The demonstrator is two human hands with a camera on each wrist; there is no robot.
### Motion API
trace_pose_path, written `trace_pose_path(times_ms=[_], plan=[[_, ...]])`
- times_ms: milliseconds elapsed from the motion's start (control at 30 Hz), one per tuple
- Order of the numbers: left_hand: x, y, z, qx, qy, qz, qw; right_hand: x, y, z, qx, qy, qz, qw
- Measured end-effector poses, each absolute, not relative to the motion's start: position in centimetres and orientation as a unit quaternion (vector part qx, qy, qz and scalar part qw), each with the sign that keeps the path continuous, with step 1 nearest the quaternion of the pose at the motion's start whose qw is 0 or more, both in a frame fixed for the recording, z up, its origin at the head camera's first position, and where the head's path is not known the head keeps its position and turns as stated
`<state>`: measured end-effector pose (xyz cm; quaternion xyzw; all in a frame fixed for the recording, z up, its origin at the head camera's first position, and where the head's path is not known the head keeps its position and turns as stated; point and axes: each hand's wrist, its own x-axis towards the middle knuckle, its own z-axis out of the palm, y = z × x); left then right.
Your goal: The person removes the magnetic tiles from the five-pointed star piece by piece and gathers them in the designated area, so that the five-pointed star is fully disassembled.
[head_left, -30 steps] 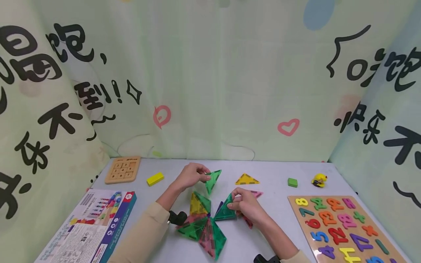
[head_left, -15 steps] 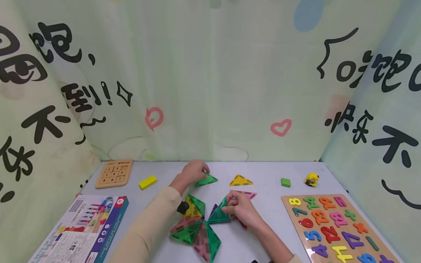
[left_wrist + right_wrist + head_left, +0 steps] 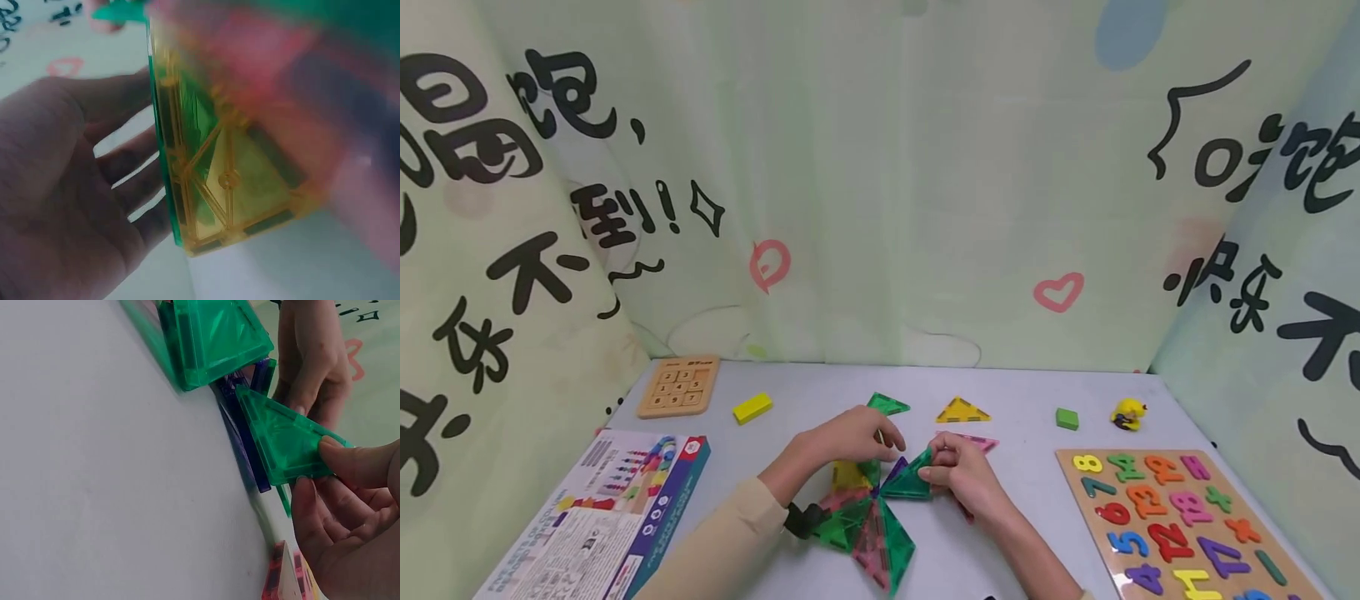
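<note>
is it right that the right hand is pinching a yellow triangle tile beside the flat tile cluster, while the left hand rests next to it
Not quite: the triangle tile pinched by the right hand is green, not yellow, as the right wrist view shows. It is beside the flat tile cluster, and the left hand rests next to it.

Translucent green triangle tile (image 3: 907, 482) near centre; yellow triangle tile (image 3: 851, 476) to its left; yellow block (image 3: 752, 407) far left; green block (image 3: 1067, 417) far right; multicoloured number puzzle (image 3: 1180, 521) near right.

Left hand (image 3: 850, 437) reaches forward, fingers seemingly loose and spread; right hand (image 3: 961, 475) keeps a pinching grip, forearms converging.
</note>
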<state>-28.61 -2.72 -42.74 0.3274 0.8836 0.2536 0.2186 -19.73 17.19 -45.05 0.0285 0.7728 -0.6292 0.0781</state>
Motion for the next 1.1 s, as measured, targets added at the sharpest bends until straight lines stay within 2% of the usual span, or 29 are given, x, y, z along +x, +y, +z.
trace_pose_path(times_ms=[133, 467, 900, 1100], plan=[[-27.0, -3.4, -42.8, 0.332, 0.879, 0.260, 0.224, -19.6, 17.0, -45.0, 0.031, 0.757, -0.649, 0.069], [-24.6, -3.8, -43.9, 0.302, 0.916, 0.216, 0.155, -19.4, 16.5, -45.2, 0.062, 0.755, -0.651, 0.044], [-23.0, -4.2, -43.7, 0.261, 0.938, 0.206, 0.101, -19.0, 16.0, -44.7, 0.086, 0.758, -0.646, 0.000], [-23.1, -4.7, -44.1, 0.281, 0.936, 0.194, 0.087, -19.0, 16.3, -43.9, 0.066, 0.745, -0.664, 0.009]])
